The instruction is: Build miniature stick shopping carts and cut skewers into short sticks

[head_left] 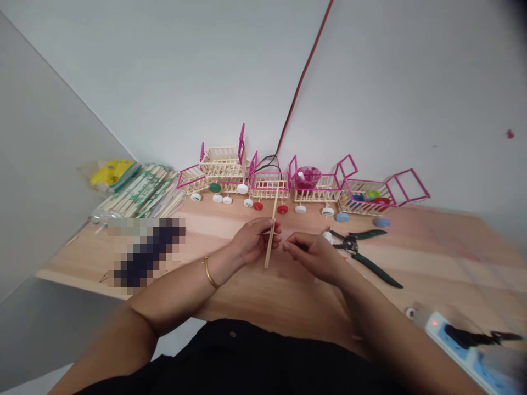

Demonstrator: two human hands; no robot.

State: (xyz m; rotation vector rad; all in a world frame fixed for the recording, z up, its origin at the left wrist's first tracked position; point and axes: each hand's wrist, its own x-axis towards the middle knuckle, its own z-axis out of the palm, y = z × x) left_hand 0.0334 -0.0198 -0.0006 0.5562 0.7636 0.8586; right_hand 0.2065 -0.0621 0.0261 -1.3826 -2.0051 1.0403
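Observation:
Pale thin wooden sticks (270, 242) are held near the middle of the view by my left hand (256, 240), its fingers closed round them. The sticks point up and away, over the table (247, 291). Just to the right, my right hand (310, 253) is closed with thumb and forefinger together near the sticks; whatever lies between its fingertips is too small to make out. Beyond both hands stand several small stick-built carts with bottle-cap wheels, among them a middle cart (269, 192) and a right cart (362, 206) with magenta edges.
Green-handled cutters (376, 270) lie right of my right hand, beside a white-capped item (328, 237). A power strip (457, 348) sits at the lower right. Bundled sticks (138, 192) and a yellow bag (111, 174) are at the back left. A magenta cup (308, 178) rests among the carts.

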